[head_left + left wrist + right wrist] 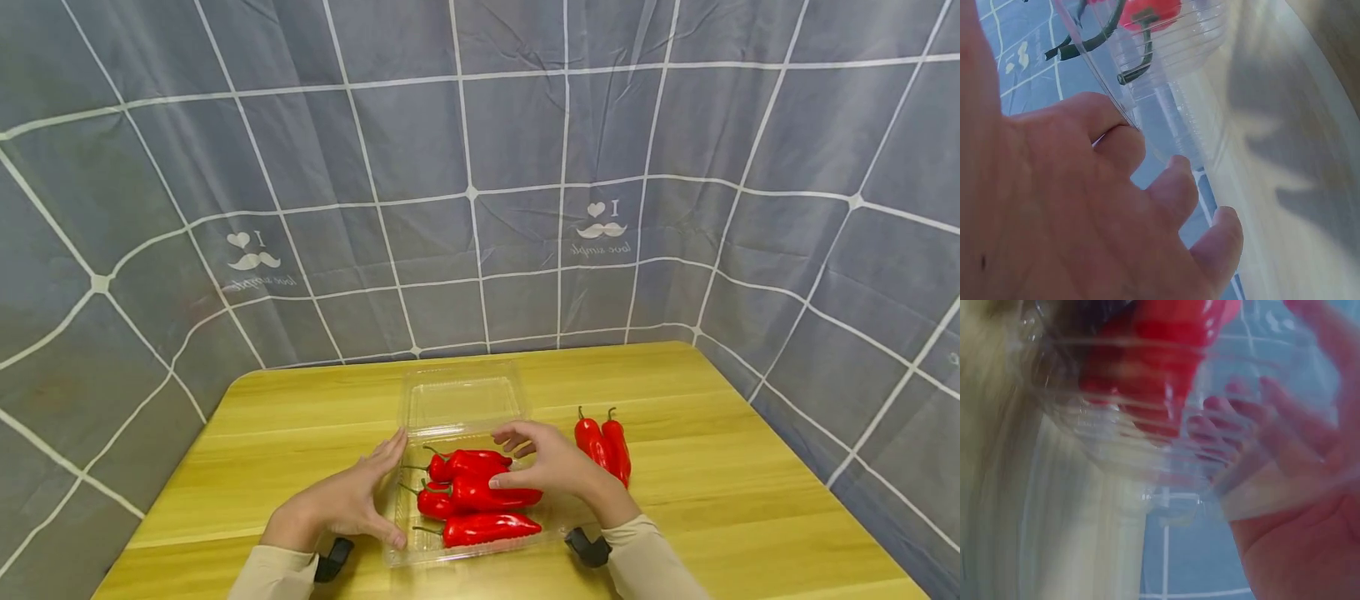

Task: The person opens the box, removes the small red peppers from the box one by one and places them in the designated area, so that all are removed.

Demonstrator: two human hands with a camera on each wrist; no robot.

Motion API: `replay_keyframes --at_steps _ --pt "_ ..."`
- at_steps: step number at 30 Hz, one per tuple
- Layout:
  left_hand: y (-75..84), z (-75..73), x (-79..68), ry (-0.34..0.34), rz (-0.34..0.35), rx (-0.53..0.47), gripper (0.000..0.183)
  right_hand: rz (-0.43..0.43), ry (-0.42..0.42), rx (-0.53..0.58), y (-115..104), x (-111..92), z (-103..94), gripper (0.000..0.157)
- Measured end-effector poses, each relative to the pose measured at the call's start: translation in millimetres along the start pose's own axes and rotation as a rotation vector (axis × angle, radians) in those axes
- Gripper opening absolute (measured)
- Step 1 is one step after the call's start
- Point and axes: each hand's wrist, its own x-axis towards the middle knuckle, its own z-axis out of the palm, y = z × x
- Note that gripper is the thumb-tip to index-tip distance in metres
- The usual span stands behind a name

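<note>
The left hand (pixel 341 502) is resting, spread, along the box's (pixel 450 554) side while the right hand (pixel 553 463), fingers loosely bent, is hanging over the peppers (pixel 491 529) inside.

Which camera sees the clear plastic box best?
The head view, because it shows almost all of the clear box, with its lid open and red peppers inside. The left wrist view shows only part of it; the right wrist view shows a blurry, ribbed side.

On the surface (pixel 712 467), perhaps five peppers (pixel 491 527) in the container (pixel 437 557), with its lid (pixel 465 404) behind. To the right, two loose peppers (pixel 595 443).
</note>
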Motion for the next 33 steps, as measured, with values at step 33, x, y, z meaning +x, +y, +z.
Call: replay_keyframes --at_steps 33 --pt "11.2 -6.1 6.3 -0.056 -0.121 0.018 0.138 -0.006 -0.157 -0.066 -14.3 4.2 10.8 0.056"
